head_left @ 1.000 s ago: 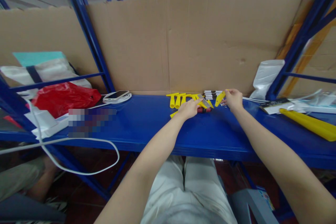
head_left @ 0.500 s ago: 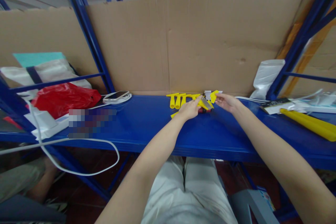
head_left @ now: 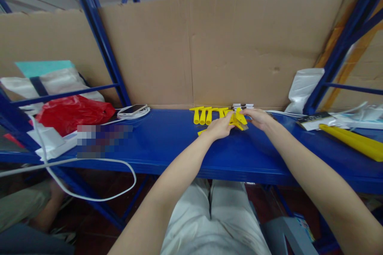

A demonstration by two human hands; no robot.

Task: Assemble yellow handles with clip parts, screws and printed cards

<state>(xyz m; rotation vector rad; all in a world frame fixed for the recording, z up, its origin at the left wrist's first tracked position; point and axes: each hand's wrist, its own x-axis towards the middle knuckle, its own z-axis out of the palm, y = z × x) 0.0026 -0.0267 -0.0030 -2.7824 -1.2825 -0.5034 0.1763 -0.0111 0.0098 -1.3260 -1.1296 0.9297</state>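
Left grip (head_left: 220, 127), closed on a yellow tool (head_left: 237, 124) with a grey blade; right grip (head_left: 257, 118), narrowed on a yellow piece (head_left: 241, 118) close against that tool, contact indistinct. Across the blue surface (head_left: 167, 139), from left to right: red plastic bag (head_left: 74, 113); phone (head_left: 139, 108) with coiled white cable (head_left: 140, 116); row of yellow handles (head_left: 202, 117) before the cardboard panel (head_left: 239, 40); the two held parts, between the grips; white pouch (head_left: 303, 87); long yellow object (head_left: 353, 142).

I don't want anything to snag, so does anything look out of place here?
Yes, the white cable at left loops below the front edge of the shelf, where it might catch. Also, one yellow piece lies apart from the yellow row, near the left hand.
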